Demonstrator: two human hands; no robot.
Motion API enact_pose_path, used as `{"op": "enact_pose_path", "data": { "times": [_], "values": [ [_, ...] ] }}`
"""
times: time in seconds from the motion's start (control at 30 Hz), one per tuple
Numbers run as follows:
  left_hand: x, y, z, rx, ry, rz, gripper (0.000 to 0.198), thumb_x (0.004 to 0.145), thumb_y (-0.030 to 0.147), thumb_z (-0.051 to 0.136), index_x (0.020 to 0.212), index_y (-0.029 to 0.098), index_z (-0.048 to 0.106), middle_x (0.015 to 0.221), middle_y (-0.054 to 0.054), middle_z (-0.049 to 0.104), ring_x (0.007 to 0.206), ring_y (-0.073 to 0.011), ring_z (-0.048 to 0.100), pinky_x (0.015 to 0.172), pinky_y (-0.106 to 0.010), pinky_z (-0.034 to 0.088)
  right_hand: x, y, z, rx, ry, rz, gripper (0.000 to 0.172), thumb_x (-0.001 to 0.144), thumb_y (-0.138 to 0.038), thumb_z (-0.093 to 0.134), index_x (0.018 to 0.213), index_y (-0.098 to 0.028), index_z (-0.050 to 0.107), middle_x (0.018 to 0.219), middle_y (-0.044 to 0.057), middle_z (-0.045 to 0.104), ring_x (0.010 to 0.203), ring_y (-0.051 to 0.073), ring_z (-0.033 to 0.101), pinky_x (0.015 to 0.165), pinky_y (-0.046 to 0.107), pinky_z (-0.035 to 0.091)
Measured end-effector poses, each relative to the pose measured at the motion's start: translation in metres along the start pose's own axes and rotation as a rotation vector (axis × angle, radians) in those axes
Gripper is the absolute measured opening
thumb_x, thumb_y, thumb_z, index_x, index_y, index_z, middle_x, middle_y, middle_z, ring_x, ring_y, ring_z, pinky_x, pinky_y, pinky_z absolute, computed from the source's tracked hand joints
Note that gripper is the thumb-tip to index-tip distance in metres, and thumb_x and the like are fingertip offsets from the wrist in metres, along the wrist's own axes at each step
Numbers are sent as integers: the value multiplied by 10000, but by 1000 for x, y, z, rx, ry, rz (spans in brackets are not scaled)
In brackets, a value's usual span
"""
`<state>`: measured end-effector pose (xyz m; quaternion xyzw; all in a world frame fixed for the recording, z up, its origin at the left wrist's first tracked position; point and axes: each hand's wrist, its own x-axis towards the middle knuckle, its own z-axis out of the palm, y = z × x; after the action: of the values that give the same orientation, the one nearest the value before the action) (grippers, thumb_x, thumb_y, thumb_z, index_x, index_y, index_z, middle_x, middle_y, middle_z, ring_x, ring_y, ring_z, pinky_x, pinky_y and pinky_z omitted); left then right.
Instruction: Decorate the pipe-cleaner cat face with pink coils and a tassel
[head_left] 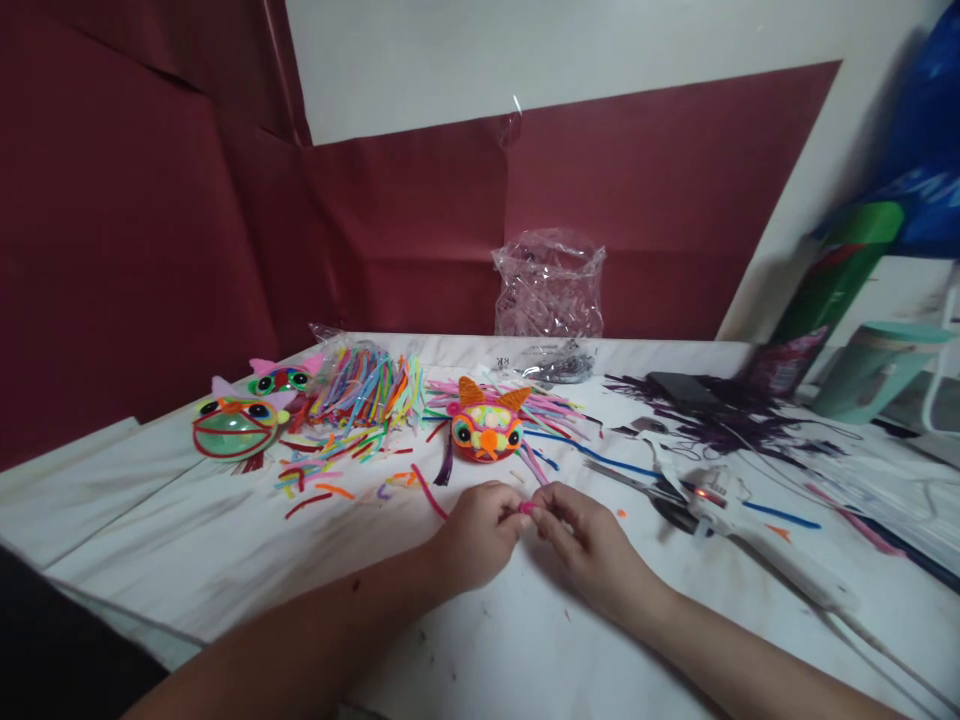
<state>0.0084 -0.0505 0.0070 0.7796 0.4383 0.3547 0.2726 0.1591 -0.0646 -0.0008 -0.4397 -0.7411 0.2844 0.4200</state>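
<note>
Between my fingertips is a small bright pink piece of pipe cleaner [528, 508], most of it covered by the fingers. My left hand [480, 530] pinches it from one side and my right hand [589, 545] from the other, both just above the table. Right behind them sits an orange and red animal head [486, 438] with two orange ears, black eyes and a yellow-orange nose. A longer pink pipe cleaner [429, 492] lies beside my left hand. To the right of my right hand lie scissors [637, 482] and a white glue gun [780, 560] with a glowing light.
Two more animal heads, one green-faced [234, 438], stand at the left. Bundled coloured pipe cleaners [375, 385] lie behind loose cut bits. A clear plastic bag [551, 290] stands at the back. Dark purple strips [712, 425], a phone [681, 388] and a green cup [877, 370] occupy the right.
</note>
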Motion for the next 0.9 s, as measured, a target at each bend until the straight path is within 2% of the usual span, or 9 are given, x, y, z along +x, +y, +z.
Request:
{"op": "enact_pose_path", "data": {
  "times": [0.07, 0.17, 0.37, 0.43, 0.6, 0.67, 0.8, 0.9],
  "values": [
    [1, -2, -1, 95, -48, 7, 166, 702, 118, 496, 550, 166, 449, 557, 37, 446, 554, -106, 418, 523, -224, 289, 1, 0, -3, -124, -47, -54, 166, 846, -243, 394, 725, -185, 492, 652, 19, 532, 600, 151, 484, 563, 256, 384],
    [-1, -3, 0, 196, -23, 67, 134, 726, 126, 492, 597, 160, 496, 630, 7, 507, 618, -125, 465, 566, -233, 319, 2, 1, -7, -247, -85, -137, 152, 838, -194, 373, 738, -186, 488, 669, 29, 545, 596, 151, 492, 561, 255, 383],
    [-3, -3, 3, 249, -11, 105, 112, 734, 119, 493, 638, 157, 536, 667, -15, 545, 635, -134, 495, 575, -233, 339, 6, 7, -14, -279, -161, -148, 130, 794, -161, 406, 722, -179, 513, 649, 26, 560, 582, 149, 495, 544, 248, 373],
    [-2, -1, 2, 200, 14, 113, 114, 714, 103, 504, 616, 156, 530, 648, -7, 541, 623, -127, 492, 570, -226, 341, 7, 6, -14, -199, -149, -98, 126, 794, -189, 434, 708, -178, 526, 625, 14, 555, 571, 144, 489, 535, 246, 367],
    [-1, 12, -6, -39, 99, 47, 112, 710, 144, 540, 598, 147, 552, 610, 7, 538, 584, -110, 478, 548, -211, 350, 5, -4, -7, 298, -18, 68, 204, 767, -376, 562, 781, -173, 575, 656, 6, 579, 615, 146, 528, 574, 253, 415],
    [-2, 16, -8, -112, 100, 34, 139, 719, 165, 541, 583, 144, 560, 590, 10, 529, 570, -108, 464, 542, -214, 348, 2, -8, -4, 401, 33, 93, 237, 745, -404, 595, 792, -171, 592, 668, 10, 589, 642, 152, 540, 612, 264, 431],
    [-3, 17, -7, -228, 72, 30, 158, 740, 175, 517, 596, 139, 571, 596, 7, 533, 567, -105, 457, 548, -217, 355, -3, -8, 0, 423, 94, 108, 225, 763, -398, 580, 753, -173, 585, 640, 4, 572, 635, 150, 531, 623, 267, 428],
    [-1, 13, -6, -194, 68, 9, 133, 729, 186, 530, 610, 139, 566, 595, 15, 513, 560, -102, 438, 534, -216, 341, -4, -3, -1, 333, 93, 82, 216, 793, -382, 543, 738, -174, 563, 658, 6, 554, 639, 147, 513, 608, 261, 411]
  ]
}}
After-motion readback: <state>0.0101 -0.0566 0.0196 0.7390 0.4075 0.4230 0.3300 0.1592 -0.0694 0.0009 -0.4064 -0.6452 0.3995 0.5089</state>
